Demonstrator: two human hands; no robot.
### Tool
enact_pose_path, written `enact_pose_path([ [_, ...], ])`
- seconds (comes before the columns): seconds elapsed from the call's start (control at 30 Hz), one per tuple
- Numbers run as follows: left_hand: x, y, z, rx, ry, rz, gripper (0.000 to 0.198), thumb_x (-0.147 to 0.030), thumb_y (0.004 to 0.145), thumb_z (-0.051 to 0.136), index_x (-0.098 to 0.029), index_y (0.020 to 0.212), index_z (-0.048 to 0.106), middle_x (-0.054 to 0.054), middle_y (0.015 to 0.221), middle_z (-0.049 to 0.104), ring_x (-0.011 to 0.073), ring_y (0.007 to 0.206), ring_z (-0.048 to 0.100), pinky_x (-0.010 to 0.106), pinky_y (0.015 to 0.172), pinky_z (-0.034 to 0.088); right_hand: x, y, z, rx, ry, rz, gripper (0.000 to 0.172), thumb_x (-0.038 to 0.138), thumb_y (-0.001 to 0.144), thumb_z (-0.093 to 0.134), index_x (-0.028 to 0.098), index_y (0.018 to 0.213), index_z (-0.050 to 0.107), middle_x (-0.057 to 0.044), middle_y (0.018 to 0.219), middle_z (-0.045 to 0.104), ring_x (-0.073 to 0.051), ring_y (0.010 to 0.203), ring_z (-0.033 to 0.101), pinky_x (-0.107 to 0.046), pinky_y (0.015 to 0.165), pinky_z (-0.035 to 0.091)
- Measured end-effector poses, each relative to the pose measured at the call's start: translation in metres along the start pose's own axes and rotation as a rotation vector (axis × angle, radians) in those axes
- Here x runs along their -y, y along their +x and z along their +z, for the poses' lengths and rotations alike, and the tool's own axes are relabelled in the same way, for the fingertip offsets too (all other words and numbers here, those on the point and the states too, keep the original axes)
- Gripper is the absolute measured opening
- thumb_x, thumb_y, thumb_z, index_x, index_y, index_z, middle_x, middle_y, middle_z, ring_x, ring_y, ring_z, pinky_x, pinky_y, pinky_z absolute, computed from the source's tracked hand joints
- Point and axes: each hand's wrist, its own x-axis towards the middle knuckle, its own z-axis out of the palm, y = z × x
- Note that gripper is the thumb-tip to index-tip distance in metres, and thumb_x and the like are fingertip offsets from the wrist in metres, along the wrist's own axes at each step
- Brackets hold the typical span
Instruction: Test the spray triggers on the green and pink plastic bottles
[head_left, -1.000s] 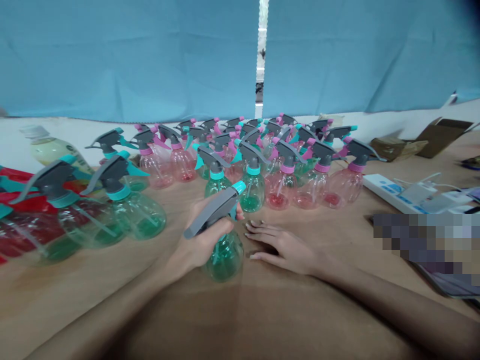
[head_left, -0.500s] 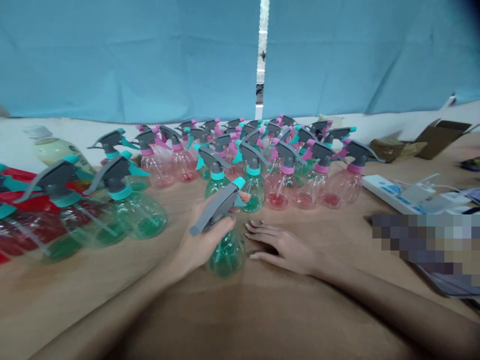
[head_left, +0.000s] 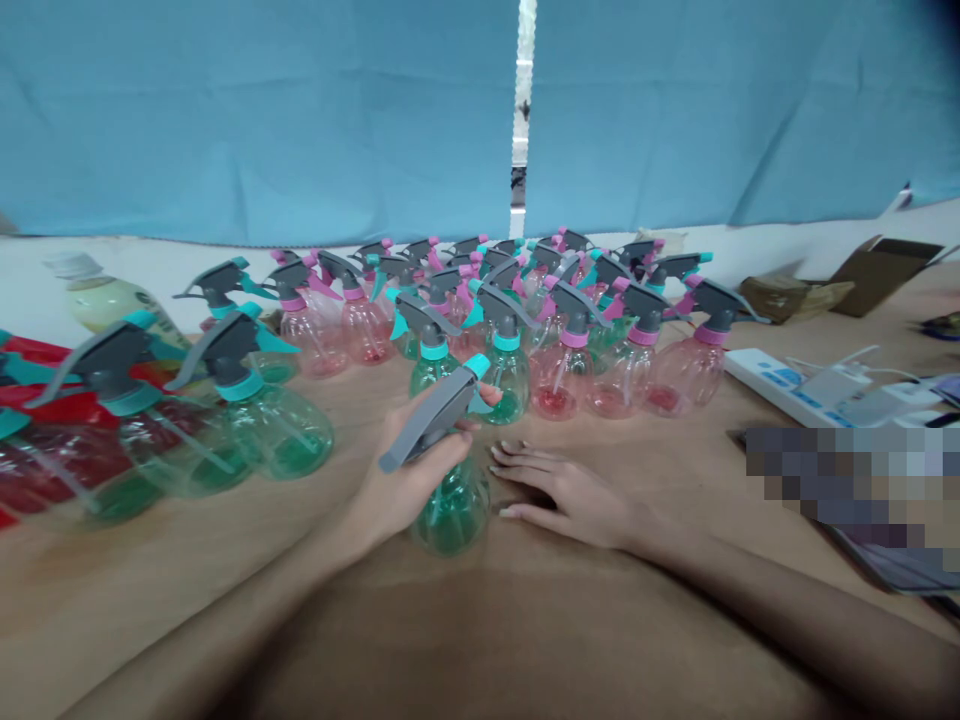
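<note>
My left hand (head_left: pixel 412 475) is wrapped round the neck of a green spray bottle (head_left: pixel 450 515) with a grey and turquoise trigger head. The bottle's base appears to rest on the table (head_left: pixel 420 630), and its neck is hidden by my fingers. Just right of it, my right hand (head_left: pixel 562 495) lies palm down on the tabletop, fingers stretched out and holding nothing. Behind my hands a green bottle (head_left: pixel 510 385) and a pink bottle (head_left: pixel 556 390) stand in the front of a dense group of spray bottles.
More green spray bottles (head_left: pixel 289 430) stand at the left beside a red object (head_left: pixel 75 405). A white-capped bottle (head_left: pixel 112 300) is behind them. To the right lie a white power strip (head_left: pixel 787 388), a pixelated flat object (head_left: pixel 862 490) and a brown box (head_left: pixel 889 278). A blue cloth (head_left: pixel 262 120) hangs behind.
</note>
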Motion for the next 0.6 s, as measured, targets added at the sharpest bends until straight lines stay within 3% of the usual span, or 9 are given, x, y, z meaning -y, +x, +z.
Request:
enact_pose_path([
  [0.6,0.0037,-0.0001,0.0006,-0.017,-0.018,0.010,0.017,-0.026,0.079,0.052,-0.027,0.083,0.068,-0.001,0.067,0.068,0.0226,0.090,0.067,0.034,0.082,0.050,-0.0007,0.0001,0.0021,-0.017,0.008,-0.005,0.057,0.051,0.092,0.047,0.017,0.137,0.048,-0.009,0.144,0.047,-0.023,0.135,0.042,-0.043,0.114,0.034],
])
